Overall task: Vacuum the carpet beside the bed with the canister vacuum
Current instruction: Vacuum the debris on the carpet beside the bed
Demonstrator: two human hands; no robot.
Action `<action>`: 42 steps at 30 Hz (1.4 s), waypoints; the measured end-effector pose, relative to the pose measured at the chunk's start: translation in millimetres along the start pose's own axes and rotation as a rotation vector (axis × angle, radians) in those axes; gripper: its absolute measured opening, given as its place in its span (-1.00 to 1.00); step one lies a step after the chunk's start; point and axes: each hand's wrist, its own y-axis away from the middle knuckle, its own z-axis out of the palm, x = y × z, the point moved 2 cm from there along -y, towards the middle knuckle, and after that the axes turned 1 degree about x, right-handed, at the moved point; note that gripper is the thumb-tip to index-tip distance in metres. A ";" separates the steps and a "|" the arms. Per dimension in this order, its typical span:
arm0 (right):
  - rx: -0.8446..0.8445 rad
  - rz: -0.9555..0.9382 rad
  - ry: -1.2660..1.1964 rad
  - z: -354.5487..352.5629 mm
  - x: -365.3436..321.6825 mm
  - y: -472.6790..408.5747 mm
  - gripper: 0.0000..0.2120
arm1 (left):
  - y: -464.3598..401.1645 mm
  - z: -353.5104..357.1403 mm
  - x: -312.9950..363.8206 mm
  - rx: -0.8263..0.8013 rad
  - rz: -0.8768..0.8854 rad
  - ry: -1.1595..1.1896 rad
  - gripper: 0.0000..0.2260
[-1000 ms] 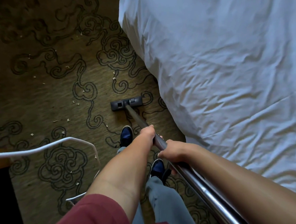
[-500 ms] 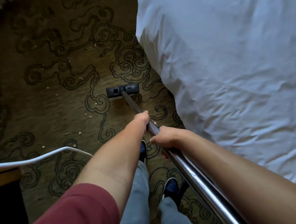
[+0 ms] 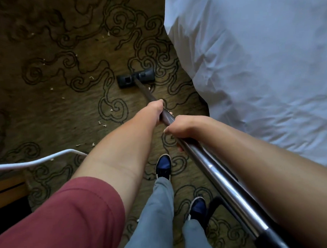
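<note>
Fingers of the right hand are curling tight around the metal wand, and the left hand is gripping the same wand just ahead of it, closed fully. Down the wand, the floor head is resting flat on the patterned carpet, near the bed's white edge. Pale crumbs are lying scattered toward the carpet's left side, and a white cord is trailing in from the left edge.

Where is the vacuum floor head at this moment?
In the head view, the floor head sits on the patterned carpet upper centre, just left of the white bed, ahead of both hands.
</note>
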 end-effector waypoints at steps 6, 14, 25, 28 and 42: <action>-0.027 0.027 -0.084 11.0 18.6 13.5 -0.70 | 13.2 6.3 -18.9 0.014 0.003 -0.005 -0.70; -0.026 0.037 -0.065 37.9 68.8 44.1 -0.64 | 33.6 28.4 -78.8 0.025 -0.029 0.005 -0.62; -0.066 0.073 -0.120 84.2 145.4 79.6 -0.62 | 68.0 50.5 -167.2 0.004 -0.107 -0.014 -0.63; -0.053 0.085 -0.113 95.6 166.6 84.1 -0.57 | 75.9 55.7 -190.0 0.018 -0.131 -0.017 -0.62; -0.036 0.055 -0.125 102.2 198.9 121.6 -0.58 | 110.1 71.4 -212.6 0.007 -0.083 0.035 -0.61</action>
